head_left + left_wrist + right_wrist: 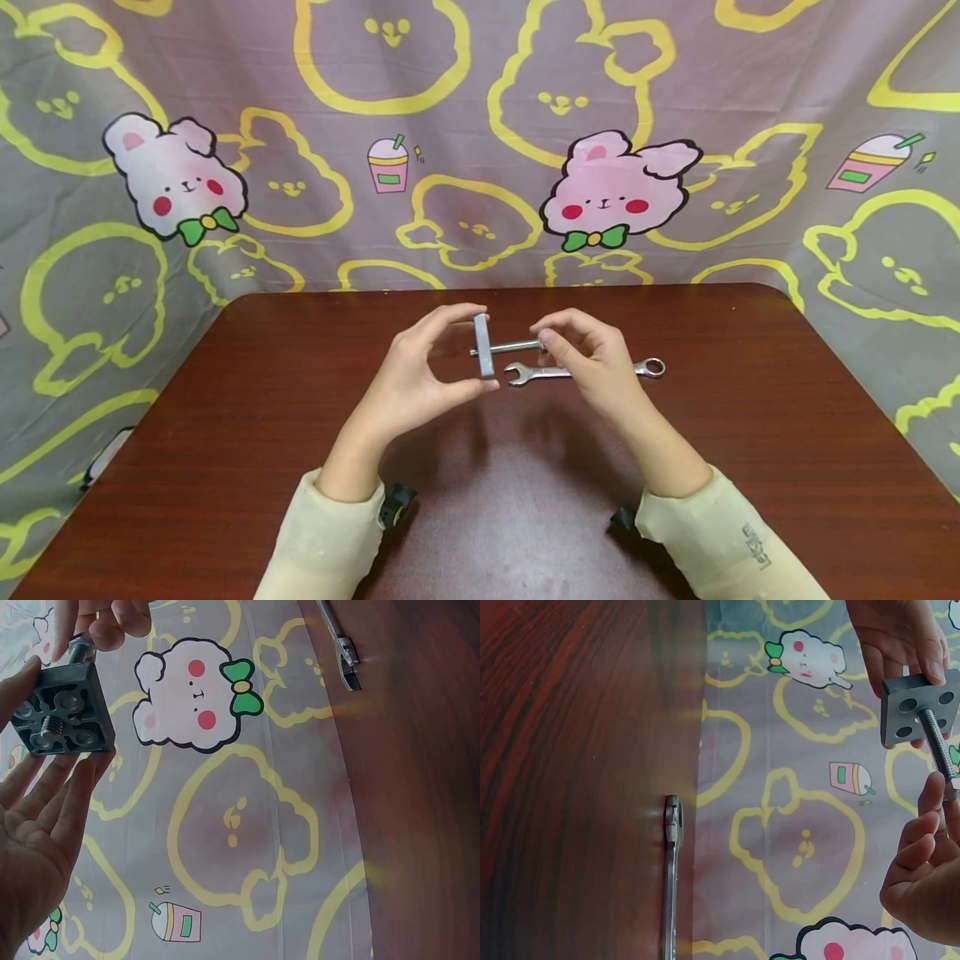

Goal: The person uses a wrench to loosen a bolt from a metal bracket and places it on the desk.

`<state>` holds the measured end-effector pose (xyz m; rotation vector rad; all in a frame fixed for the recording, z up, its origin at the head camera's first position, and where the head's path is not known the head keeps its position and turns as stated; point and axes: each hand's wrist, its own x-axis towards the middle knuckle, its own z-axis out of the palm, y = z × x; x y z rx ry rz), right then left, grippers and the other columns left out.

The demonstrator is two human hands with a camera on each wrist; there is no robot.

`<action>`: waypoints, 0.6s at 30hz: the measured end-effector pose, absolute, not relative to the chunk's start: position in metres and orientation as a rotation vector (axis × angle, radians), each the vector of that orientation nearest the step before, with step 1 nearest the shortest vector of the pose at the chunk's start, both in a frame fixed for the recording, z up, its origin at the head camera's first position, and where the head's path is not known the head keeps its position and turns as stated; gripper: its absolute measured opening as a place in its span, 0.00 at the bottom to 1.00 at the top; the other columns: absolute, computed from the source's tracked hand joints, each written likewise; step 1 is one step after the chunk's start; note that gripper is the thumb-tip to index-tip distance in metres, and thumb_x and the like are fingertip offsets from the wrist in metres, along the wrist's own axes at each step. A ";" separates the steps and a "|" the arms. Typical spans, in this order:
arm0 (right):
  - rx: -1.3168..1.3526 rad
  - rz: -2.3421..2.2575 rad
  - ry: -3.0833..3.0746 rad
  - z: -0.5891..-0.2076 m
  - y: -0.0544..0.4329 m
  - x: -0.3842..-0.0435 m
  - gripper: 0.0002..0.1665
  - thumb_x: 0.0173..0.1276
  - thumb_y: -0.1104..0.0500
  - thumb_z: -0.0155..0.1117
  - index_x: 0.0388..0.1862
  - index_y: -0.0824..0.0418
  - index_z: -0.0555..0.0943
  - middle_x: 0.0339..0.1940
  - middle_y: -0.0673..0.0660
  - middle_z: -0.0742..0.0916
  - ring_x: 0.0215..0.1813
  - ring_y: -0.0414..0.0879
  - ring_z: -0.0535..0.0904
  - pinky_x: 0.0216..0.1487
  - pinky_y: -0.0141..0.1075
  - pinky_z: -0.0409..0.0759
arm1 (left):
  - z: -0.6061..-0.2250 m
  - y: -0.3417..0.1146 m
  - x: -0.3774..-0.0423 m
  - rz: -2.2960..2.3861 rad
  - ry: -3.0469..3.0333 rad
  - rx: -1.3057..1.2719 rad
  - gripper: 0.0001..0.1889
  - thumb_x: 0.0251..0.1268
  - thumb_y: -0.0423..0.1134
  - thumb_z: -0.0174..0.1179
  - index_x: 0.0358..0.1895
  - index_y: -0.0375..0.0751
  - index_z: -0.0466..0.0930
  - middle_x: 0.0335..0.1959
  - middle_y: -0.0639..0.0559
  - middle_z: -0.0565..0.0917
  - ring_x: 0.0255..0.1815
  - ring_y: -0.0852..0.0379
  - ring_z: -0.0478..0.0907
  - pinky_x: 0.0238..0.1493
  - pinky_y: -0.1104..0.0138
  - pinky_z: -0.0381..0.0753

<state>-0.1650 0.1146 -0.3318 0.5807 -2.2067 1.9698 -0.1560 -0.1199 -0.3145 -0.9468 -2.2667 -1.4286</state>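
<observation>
My left hand (416,367) grips a grey square plate (482,327) on edge between thumb and fingertips. A long threaded metal bolt (513,347) runs through the plate's middle, its threaded tip (51,729) sticking out on the left side. With thumb and fingers, my right hand (600,358) pinches the bolt at its head end. Round holes mark the corners of the plate (895,712) in the right wrist view; its other face, in the left wrist view, is ribbed and hollow. Both pieces are held up over the table.
A combination wrench (538,373) lies on the dark red-brown table (262,400) behind my right hand, which hides part of its shaft. A patterned cloth (465,150) with cartoon rabbits hangs around the table's back and sides.
</observation>
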 end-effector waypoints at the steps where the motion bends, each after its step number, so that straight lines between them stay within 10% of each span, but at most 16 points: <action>1: 0.584 1.961 -2.202 -0.332 0.115 -0.165 0.09 0.72 0.65 0.61 0.46 0.69 0.81 0.29 0.45 0.86 0.33 0.39 0.84 0.39 0.29 0.85 | -0.314 -0.120 -0.156 -1.425 -2.268 -0.947 0.39 0.40 0.30 0.80 0.63 0.44 0.75 0.53 0.51 0.83 0.52 0.57 0.84 0.54 0.66 0.85; 10: 0.739 1.842 -2.146 -0.332 0.113 -0.164 0.14 0.61 0.76 0.66 0.46 0.70 0.83 0.42 0.39 0.84 0.43 0.41 0.79 0.42 0.27 0.82 | -0.314 -0.122 -0.156 -1.394 -2.271 -0.904 0.39 0.40 0.30 0.80 0.62 0.44 0.75 0.52 0.52 0.84 0.52 0.58 0.83 0.52 0.65 0.86; 18: 0.615 1.940 -2.221 -0.329 0.115 -0.163 0.11 0.69 0.66 0.64 0.49 0.67 0.82 0.36 0.42 0.87 0.40 0.39 0.84 0.43 0.29 0.84 | -0.313 -0.121 -0.156 -1.373 -2.271 -0.926 0.39 0.40 0.31 0.81 0.62 0.44 0.75 0.53 0.53 0.83 0.54 0.57 0.82 0.52 0.65 0.86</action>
